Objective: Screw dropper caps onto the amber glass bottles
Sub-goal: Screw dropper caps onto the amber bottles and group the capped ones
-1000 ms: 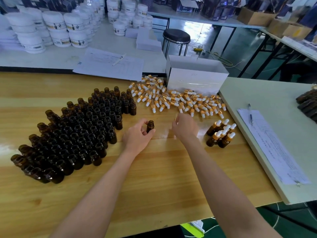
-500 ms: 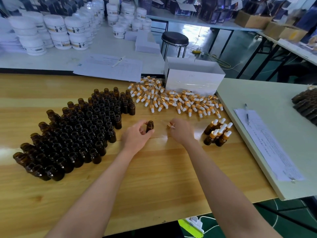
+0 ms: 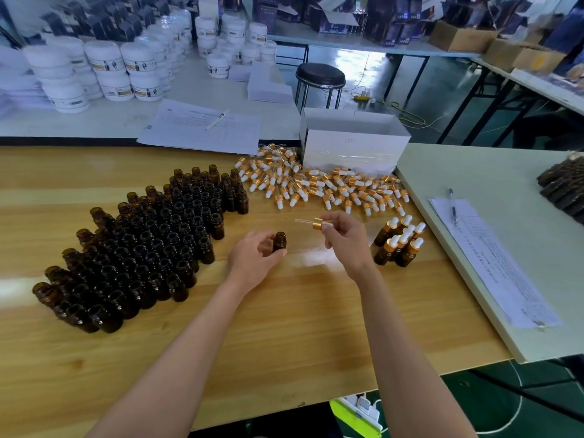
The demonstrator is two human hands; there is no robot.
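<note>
Though apart — bottle [image 3: 279, 242] upright in left hand [image 3: 252, 259], cap [image 3: 317, 223] sideways in right hand [image 3: 347, 243].

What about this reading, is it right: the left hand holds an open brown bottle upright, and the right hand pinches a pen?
Not quite. The head view shows the right hand pinching a dropper cap, not a pen, with its glass tube pointing toward the left. The left hand does hold the open brown bottle upright.

Left hand [image 3: 252, 257] grips open bottle [image 3: 279, 241] — right hand [image 3: 346, 240] pinches dropper cap [image 3: 317, 223].
</note>
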